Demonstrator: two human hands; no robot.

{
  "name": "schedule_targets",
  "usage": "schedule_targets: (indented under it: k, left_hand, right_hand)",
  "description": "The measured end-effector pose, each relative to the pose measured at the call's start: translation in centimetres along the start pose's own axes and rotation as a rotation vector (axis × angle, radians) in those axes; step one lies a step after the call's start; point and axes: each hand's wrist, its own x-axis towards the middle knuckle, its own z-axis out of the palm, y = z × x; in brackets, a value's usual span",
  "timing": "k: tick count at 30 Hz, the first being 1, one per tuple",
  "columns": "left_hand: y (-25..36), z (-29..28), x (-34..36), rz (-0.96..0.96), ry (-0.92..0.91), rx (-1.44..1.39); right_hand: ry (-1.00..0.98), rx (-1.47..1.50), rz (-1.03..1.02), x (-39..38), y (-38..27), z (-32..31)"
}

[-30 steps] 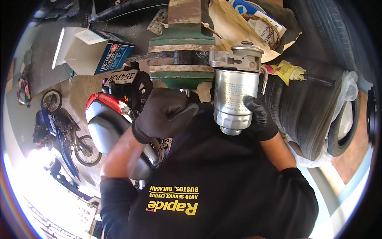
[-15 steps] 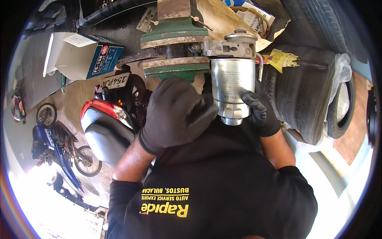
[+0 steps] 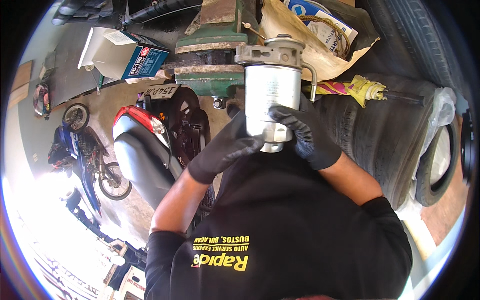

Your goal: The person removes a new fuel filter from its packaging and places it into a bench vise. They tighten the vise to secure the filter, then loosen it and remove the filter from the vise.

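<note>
A silver canister fuel filter (image 3: 270, 87) hangs below a grey metal filter head (image 3: 282, 52) with a bent pipe on its right. The head's bracket sits at the right end of the jaws of a green bench vise (image 3: 210, 82); how it is clamped cannot be made out. My right hand (image 3: 307, 135), in a black glove, grips the canister's lower right side, fingers curled across its front. From the left, my left hand (image 3: 227, 147), gloved alike, closes on the canister's lower end; some of its fingers are hidden behind the metal.
An opened blue and white carton (image 3: 132, 57) lies on the dark bench at left. Beyond the vise sits a beige sack (image 3: 285, 25) with a box and rope. A yellow umbrella (image 3: 367, 90) and stacked tyres (image 3: 370, 140) are at right; motorcycles (image 3: 145, 145) stand at left.
My left hand has come right and closed around the filter's lower end. The right hand has shifted its grip farther across the front. The whole view has shifted slightly.
</note>
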Motion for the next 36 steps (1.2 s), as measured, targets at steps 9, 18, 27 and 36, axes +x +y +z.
schedule_targets:
  k: [9, 18, 27, 36]
  left_hand:
    - [-0.4, 2.3, 3.2, -0.042, 0.166, -0.253]
    - [0.8, 5.7, 4.0, 0.030, 0.413, 0.209]
    - [-1.8, -0.4, 3.2, -0.084, -0.043, -0.385]
    - [-2.8, -1.3, 4.7, -0.042, -0.039, -0.301]
  right_hand:
    - [-0.111, 0.090, -0.009, 0.9, 1.5, -1.5]
    - [-0.452, 0.659, 0.201, 2.5, 4.5, -4.3]
    - [-0.041, 0.174, -0.030, -1.1, 2.6, -2.2]
    - [0.117, 0.025, -0.166, -0.5, 2.9, 0.2]
